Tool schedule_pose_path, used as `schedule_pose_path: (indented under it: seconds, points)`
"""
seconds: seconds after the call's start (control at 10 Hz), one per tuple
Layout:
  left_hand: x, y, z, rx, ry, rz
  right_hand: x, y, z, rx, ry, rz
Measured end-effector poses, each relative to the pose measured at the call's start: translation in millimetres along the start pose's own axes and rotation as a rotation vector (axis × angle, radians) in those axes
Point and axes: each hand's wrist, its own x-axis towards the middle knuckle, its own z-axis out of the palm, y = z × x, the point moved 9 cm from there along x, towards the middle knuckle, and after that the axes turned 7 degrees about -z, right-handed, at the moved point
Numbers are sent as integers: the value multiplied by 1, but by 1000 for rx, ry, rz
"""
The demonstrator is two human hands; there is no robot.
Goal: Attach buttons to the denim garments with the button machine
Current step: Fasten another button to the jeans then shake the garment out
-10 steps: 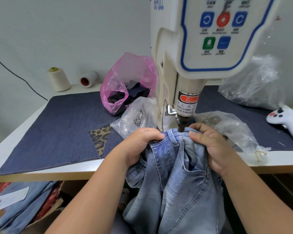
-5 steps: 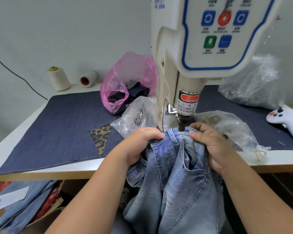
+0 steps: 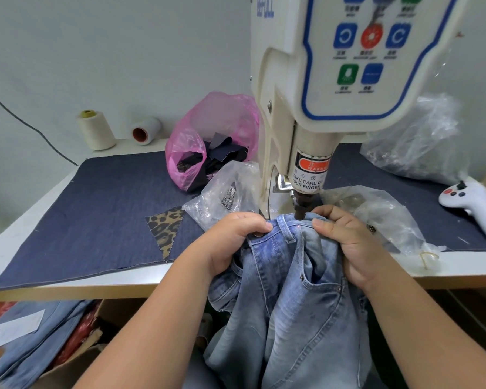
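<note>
A pair of light blue jeans [image 3: 292,299] hangs over the table's front edge, its waistband lying under the dark punch [image 3: 302,204] of the cream button machine [image 3: 320,108]. My left hand [image 3: 233,242] grips the waistband on the left, thumb on top beside a metal button [image 3: 258,235]. On the right, my right hand [image 3: 345,242] pinches the waistband just beside the punch. A small red light dot [image 3: 298,226] shows on the denim between my thumbs.
Two clear bags of metal buttons [image 3: 227,195] [image 3: 382,217] flank the machine. A pink bag of dark scraps [image 3: 208,147], two thread cones [image 3: 96,130], and a white controller [image 3: 474,203] lie on the denim-covered table [image 3: 96,209]. More jeans [image 3: 31,346] lie in a box below left.
Both hands have held the waistband under the punch almost without moving. The view has shifted very slightly.
</note>
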Motion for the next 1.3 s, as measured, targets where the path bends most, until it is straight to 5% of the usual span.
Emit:
schedule_pose_path:
  seconds: [1.3]
  points:
    - [-3, 2, 3, 15, -38, 15, -2, 0, 1, -15, 12, 10]
